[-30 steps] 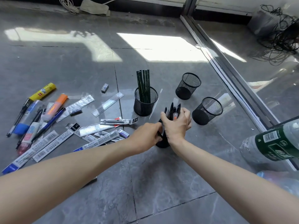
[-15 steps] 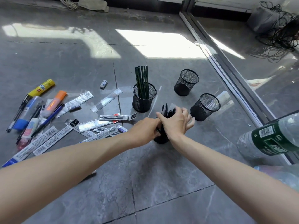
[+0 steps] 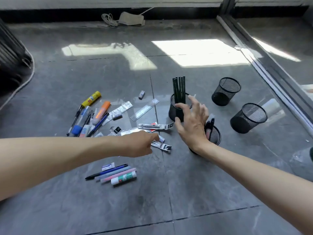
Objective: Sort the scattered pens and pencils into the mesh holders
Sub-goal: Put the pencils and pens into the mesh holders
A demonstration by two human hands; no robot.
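Note:
Four black mesh holders stand on the grey floor. One [image 3: 176, 111] holds several green pencils, one [image 3: 214, 135] holds pens, and two [image 3: 226, 91] [image 3: 248, 117] are empty. My right hand [image 3: 192, 123] hovers open with fingers spread, between the pencil holder and the pen holder. My left hand [image 3: 140, 145] lies back-up over the packaged refills [image 3: 161, 145], fingertips on them; its grip is hidden. Loose pens and markers [image 3: 91, 116] lie at the left. More pens and a glue stick [image 3: 116, 174] lie near me.
A clear ruler [image 3: 144, 110] and a small eraser [image 3: 141, 94] lie left of the pencil holder. A glass partition track [image 3: 264, 65] runs along the right. A coiled cable [image 3: 109, 20] lies by the far wall, and a dark object [image 3: 10, 53] stands far left.
Both hands have come off the pen holder. The left hand moved left onto the refill packets; the right hand opened and lifted. The view tilted up and shifted left, revealing the near pens.

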